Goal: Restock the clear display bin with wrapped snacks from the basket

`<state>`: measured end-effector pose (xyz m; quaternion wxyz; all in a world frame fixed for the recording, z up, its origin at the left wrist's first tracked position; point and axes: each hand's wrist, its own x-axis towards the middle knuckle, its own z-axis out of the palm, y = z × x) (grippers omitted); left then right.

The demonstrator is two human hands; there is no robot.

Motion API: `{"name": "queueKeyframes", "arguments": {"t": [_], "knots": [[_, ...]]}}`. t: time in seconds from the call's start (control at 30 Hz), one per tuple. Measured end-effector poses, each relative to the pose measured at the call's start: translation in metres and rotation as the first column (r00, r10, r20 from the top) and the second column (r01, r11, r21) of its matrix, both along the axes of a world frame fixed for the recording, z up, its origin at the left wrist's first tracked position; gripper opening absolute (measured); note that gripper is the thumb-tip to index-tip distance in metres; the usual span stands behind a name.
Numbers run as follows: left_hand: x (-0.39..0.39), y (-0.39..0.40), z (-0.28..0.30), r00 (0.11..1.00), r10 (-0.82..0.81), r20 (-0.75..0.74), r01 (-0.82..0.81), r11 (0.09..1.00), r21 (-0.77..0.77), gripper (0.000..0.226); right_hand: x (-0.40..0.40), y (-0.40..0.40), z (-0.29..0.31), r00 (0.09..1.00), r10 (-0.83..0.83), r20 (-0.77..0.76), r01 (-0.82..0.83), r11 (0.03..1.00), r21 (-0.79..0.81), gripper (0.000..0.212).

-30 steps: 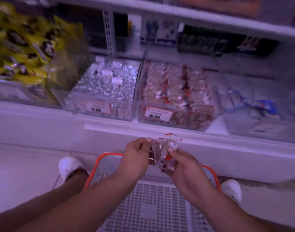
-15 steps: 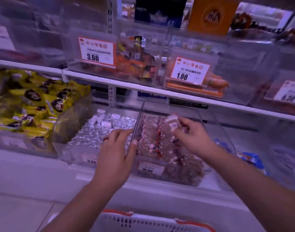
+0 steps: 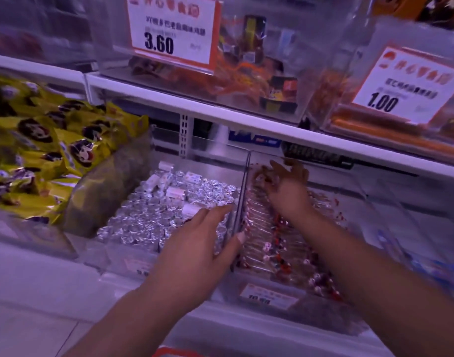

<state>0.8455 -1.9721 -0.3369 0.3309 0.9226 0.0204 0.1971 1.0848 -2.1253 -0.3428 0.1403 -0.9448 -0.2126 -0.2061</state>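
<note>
On the lower shelf (image 3: 40, 274), my left hand (image 3: 195, 249) lay flat and loose, thumb against the clear display bin (image 3: 240, 202) wall. My right hand (image 3: 287, 191) reached deep among its wrapped snacks (image 3: 267, 243); its grip was too blurred to tell.

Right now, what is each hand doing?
Left hand: open, fingers on the clear bin's divider wall.
Right hand: blurred; grip cannot be told.
</note>
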Motion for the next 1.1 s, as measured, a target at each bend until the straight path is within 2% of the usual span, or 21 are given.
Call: {"name": "queueKeyframes", "arguments": {"t": [0.1, 0.2, 0.33, 0.43, 0.5, 0.63, 0.73, 0.8, 0.9, 1.03, 1.1], "knots": [[-0.004, -0.004, -0.002, 0.999, 0.048, 0.022, -0.049, 0.998, 0.047, 0.055, -0.012, 0.009, -0.002, 0.992, -0.026, -0.121, 0.042, 0.99, 0.137, 0.055], [-0.006, -0.007, -0.001, 0.997, 0.064, 0.035, -0.066, 0.994, 0.085, 0.054, -0.024, 0.025, 0.001, 0.985, 0.033, -0.17, -0.009, 0.99, 0.141, 0.061], [-0.005, -0.008, 0.0, 0.998, 0.053, 0.039, -0.056, 0.997, 0.061, 0.058, -0.028, 0.033, 0.005, 0.98, -0.014, -0.198, -0.007, 0.994, -0.108, 0.067], [-0.004, -0.008, -0.002, 0.998, 0.032, 0.047, -0.036, 0.997, 0.067, 0.056, -0.026, 0.019, 0.006, 0.999, 0.007, -0.037, -0.022, 0.908, -0.419, 0.07], [-0.005, -0.007, -0.002, 0.999, 0.028, 0.045, -0.031, 0.996, 0.079, 0.056, -0.025, 0.013, 0.009, 0.997, 0.064, -0.038, -0.075, 0.873, -0.482, 0.074], [-0.005, -0.006, -0.003, 0.998, 0.017, 0.055, -0.021, 0.997, 0.074, 0.053, -0.024, 0.022, 0.023, 0.989, 0.075, -0.13, -0.121, 0.907, -0.402, 0.073], [-0.005, -0.006, -0.002, 0.998, 0.036, 0.051, -0.038, 0.998, 0.048, 0.054, -0.025, 0.023, 0.028, 0.989, 0.104, -0.109, -0.117, 0.986, -0.122, 0.064], [-0.005, -0.005, -0.002, 0.998, 0.04, 0.052, -0.041, 0.999, 0.018, 0.055, -0.021, 0.019, 0.027, 0.989, 0.133, -0.063, -0.131, 0.991, 0.026, 0.05], [-0.003, -0.002, -0.005, 0.998, 0.035, 0.052, -0.034, 0.999, -0.023, 0.055, -0.015, 0.013, 0.022, 0.989, 0.146, -0.032, -0.147, 0.988, -0.037, 0.032], [-0.003, -0.001, -0.004, 0.997, 0.032, 0.067, -0.029, 0.999, -0.044, 0.053, -0.018, 0.006, 0.017, 0.981, 0.194, 0.014, -0.194, 0.981, -0.024, 0.03], [-0.004, 0.0, 0.0, 0.997, 0.014, 0.081, -0.006, 0.994, -0.106, 0.051, -0.02, 0.006, 0.022, 0.982, 0.187, 0.036, -0.187, 0.982, 0.012, 0.031]]}}
